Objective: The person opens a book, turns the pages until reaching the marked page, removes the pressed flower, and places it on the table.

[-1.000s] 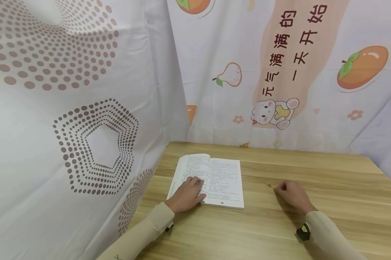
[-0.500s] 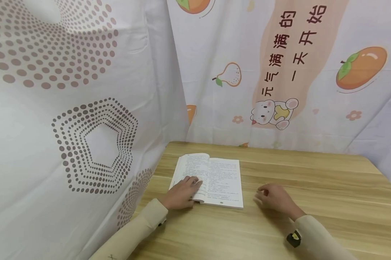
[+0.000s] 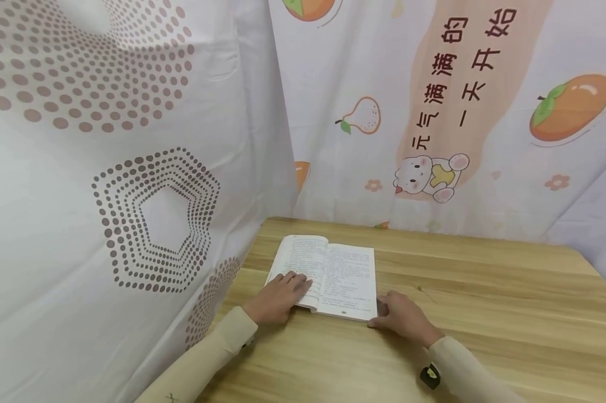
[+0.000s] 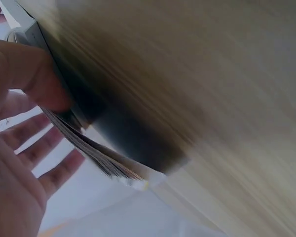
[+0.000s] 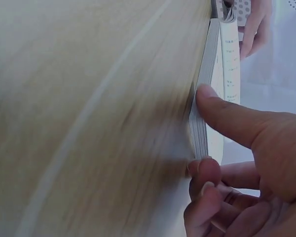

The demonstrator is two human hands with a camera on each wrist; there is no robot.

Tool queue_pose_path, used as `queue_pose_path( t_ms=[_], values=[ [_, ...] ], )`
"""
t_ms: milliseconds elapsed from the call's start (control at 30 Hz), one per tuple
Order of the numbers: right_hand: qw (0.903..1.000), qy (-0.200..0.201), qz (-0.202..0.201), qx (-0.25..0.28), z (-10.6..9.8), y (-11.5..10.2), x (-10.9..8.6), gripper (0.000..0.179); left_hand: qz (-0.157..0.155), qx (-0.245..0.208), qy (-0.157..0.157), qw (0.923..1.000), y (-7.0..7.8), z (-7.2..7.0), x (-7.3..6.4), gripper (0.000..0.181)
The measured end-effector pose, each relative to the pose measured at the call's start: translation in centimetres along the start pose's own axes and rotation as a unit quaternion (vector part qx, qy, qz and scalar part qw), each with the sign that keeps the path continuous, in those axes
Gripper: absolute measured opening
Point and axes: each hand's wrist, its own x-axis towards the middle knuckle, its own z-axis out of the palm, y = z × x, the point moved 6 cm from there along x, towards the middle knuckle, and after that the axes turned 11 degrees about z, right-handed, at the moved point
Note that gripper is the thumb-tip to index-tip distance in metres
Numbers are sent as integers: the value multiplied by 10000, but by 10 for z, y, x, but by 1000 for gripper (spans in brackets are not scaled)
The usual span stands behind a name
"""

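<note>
An open paperback book (image 3: 350, 280) with printed pages lies on the wooden table, left of its middle. Across the lower left page rests my left hand (image 3: 277, 296), its fingers on the paper. In the left wrist view that thumb (image 4: 49, 89) bends down at the book's near edge, the fingers on the other side of the pages. My right hand (image 3: 403, 316) is at the book's lower right corner. Its thumb (image 5: 222, 111) touches the near edge, and the curled fingers (image 5: 207, 177) meet the right edge of the page block. The fingers' undersides are partly hidden.
The wooden table (image 3: 484, 291) extends right of the book, with a small dark mark on its surface. A white dotted curtain (image 3: 182, 224) hangs close along the left side. Behind the table hangs a fruit-printed curtain (image 3: 333, 184).
My right hand has moved left from the bare tabletop to the book's lower right corner. My left hand has shifted slightly left, its thumb drawing back off the page to the near edge.
</note>
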Motion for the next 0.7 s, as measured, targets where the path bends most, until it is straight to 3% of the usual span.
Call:
queue_pose_path(
  t_ms=[233,300,433,567,700],
  values=[
    [10000,60,71,-31,-1,1,-1,31,242,209,943,9950,-13,-10,-13,44],
    [9999,80,119,-50,-2,2,-2,32,378,349,1234,9910,-15,-13,-16,39],
    [9998,122,118,-64,-3,2,-4,35,524,761,1921,9770,-19,-24,-20,44],
    [9997,152,169,54,-4,2,-4,43,220,1030,2561,9609,-22,-38,-20,54],
    [9994,144,197,240,-4,2,-3,36,-291,628,2859,9558,-25,-47,-15,63]
  ],
)
